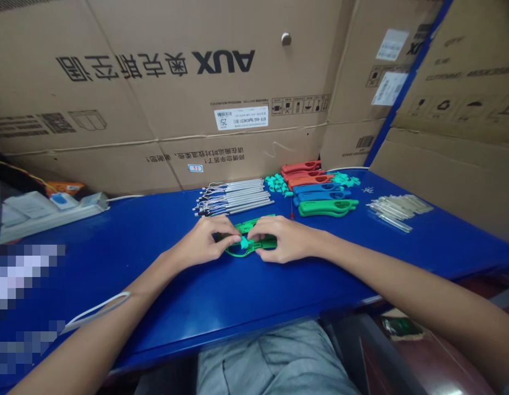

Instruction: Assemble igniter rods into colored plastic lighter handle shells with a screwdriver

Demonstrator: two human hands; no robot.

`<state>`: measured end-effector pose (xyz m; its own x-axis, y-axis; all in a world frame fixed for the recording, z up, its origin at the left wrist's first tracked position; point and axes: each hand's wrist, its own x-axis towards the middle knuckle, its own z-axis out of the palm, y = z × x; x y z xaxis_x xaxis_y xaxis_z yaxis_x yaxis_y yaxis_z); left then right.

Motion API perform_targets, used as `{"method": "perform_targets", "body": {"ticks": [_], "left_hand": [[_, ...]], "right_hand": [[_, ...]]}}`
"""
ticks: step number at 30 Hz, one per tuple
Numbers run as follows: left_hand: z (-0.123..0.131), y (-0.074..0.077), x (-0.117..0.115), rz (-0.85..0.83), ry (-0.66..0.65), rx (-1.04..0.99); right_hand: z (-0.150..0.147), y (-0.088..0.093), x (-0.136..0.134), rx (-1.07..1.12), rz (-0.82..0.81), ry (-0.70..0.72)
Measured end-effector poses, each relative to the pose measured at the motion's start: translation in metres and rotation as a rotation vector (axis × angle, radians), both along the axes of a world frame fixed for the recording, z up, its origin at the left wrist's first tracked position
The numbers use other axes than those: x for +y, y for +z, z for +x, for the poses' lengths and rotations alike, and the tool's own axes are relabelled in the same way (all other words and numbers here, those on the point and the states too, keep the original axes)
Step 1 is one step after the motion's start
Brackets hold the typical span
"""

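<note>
Green plastic tool body (260, 242), held end to end by left hand (203, 241) and right hand (286, 239)

Both hands are closed on it from either side, fingertips (233, 238) nearly meeting over a small teal plastic piece (244, 242) at its middle; which hand is pressing that piece cannot be told. The body's long axis runs roughly side to side across the blue table (205, 291), a green loop showing below the fingers. Just beyond lie silver rods with thin wires (233, 197); to the right, a row of coloured tool bodies (320, 189) sits beside loose teal pieces (277, 184).
</note>
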<state>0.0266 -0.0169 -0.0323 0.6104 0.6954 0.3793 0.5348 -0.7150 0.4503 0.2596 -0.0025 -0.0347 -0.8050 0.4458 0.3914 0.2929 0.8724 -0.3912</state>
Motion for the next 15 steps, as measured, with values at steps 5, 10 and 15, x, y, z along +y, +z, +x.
{"method": "perform_targets", "body": {"ticks": [5,10,15], "left_hand": [[0.0021,0.0006,-0.0008,-0.009,0.009,0.012],[0.0031,0.0011,-0.0011,0.001,0.025,0.006],[0.0035,0.002,-0.0024,0.003,0.034,-0.002]], "right_hand": [[-0.002,-0.0025,0.0015,-0.012,-0.019,0.022],[-0.0027,-0.0025,0.001,-0.011,-0.038,0.01],[-0.0027,-0.0009,-0.0003,-0.019,-0.041,-0.006]]}}
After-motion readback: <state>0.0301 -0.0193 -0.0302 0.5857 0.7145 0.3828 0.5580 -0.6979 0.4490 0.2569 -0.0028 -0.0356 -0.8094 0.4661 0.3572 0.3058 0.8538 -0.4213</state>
